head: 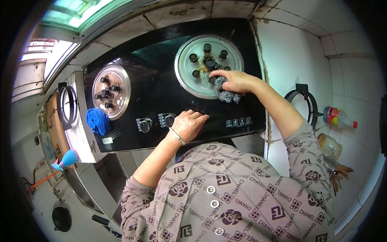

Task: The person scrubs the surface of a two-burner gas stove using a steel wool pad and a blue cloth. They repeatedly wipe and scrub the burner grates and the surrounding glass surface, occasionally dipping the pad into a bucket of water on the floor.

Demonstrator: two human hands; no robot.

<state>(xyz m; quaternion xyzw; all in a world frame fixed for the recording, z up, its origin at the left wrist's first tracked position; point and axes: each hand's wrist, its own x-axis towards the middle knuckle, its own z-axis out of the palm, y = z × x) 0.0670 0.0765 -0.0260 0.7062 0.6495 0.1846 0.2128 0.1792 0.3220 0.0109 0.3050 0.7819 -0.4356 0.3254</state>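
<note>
My right hand (237,81) grips a steel wool scourer (225,92) against the near right part of the right burner plate (187,80). Brown grime marks the middle of that round metal plate, among its several black burner posts. My left hand (189,122) lies on the black glass gas hob (154,78), beside the right control knob (170,120), fingers slightly apart and holding nothing. The other knob (145,125) sits further left. The left burner plate (118,101) looks wet and stained. A crumpled blue cloth (97,121) rests at its near edge.
Black pan supports stand on both sides, one at left (67,106) and one at right (302,99). A plastic bottle (338,117), a glass jar (329,145) and chopsticks (341,175) are on the right counter. A blue spray bottle (69,158) is left, near the sink (77,183).
</note>
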